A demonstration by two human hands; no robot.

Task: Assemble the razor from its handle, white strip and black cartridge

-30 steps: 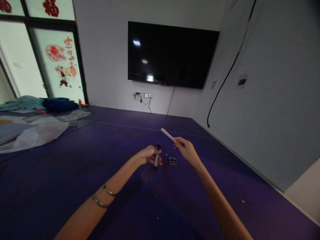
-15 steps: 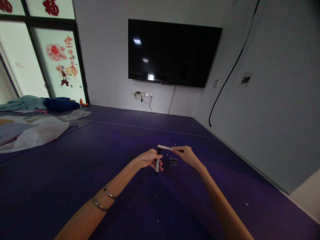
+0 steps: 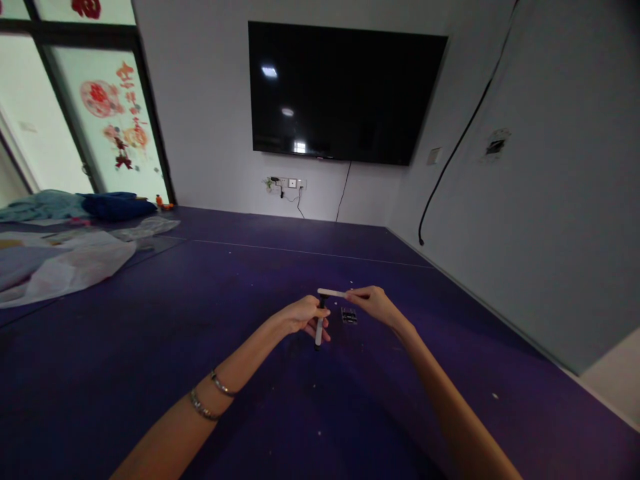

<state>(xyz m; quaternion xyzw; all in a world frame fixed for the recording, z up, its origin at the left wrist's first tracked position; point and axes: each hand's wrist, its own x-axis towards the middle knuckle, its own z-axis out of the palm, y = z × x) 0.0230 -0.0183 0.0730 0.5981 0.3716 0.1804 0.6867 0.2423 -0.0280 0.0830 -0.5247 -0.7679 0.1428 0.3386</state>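
My left hand (image 3: 306, 313) is closed around a slim black-and-white stick (image 3: 319, 331), held near upright. Its upper part is dark, the lower part pale, with a dark tip at the bottom. My right hand (image 3: 373, 303) pinches the right end of a flat whitish stick (image 3: 333, 293), held nearly level. The far end of that whitish stick meets or overlaps the dark top of the left one; whether they are joined I cannot tell. Below my right hand, a small clear-and-black pack (image 3: 349, 316) lies on the purple floor (image 3: 280, 413).
White plastic sheeting (image 3: 85, 260) is spread at the left, with blue cloth (image 3: 117, 207) behind it. A television (image 3: 345, 93) hangs on the far wall above sockets (image 3: 293, 183). A black cable (image 3: 455, 147) dangles along the right wall. Small pale specks dot the floor.
Both hands have shifted very slightly right in view, still on the same sticks. The whitish stick looks a bit more level. The view has tilted a little downward.
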